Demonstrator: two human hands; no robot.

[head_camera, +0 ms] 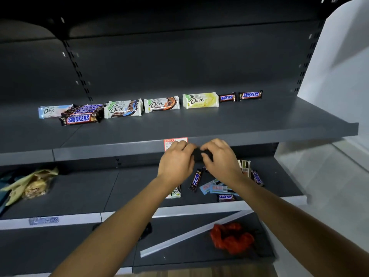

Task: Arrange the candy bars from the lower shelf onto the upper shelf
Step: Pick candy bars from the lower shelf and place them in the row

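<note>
Right now both my grips meet in front of the upper shelf's (pixel 259 120) front lip, wrists level and forearms reaching up from below. My left grip (pixel 175 162) and right grip (pixel 219 160) curl their fingers round the two ends of a small dark bar (pixel 197 154). It is too blurred for me to read its wrapper. A red and white price tag (pixel 175 141) shows just behind my knuckles.

Both shelves are flat, matte, dark grey metal. On the upper one the glossy wrappers lie in a row along the back:
- a pale blue Dove bar (pixel 52 111) at the left
- a stack of brown Snickers bars (pixel 81 114) partly over it
- a white and brown Dove stack (pixel 123 108)
- an orange-trimmed Dove stack (pixel 161 104)
- a yellow Dove stack (pixel 200 100)
- two single Snickers bars (pixel 227 97) end to end at the right

On the lower shelf (pixel 129 188), under my wrists, loose bars lie scattered. One brown bar (pixel 195 179) carries white Chinese characters on blue. Another Snickers (pixel 225 197) lies near the front edge, beside flat blue and white wrappers (pixel 215 187). A white Dove wrapper (pixel 176 191) peeks from under my left forearm. Far left sits a crumpled tan packet (pixel 30 184).

Below, a crumpled red bag (pixel 231 237) lies by a slanting white strip (pixel 195 232).
</note>
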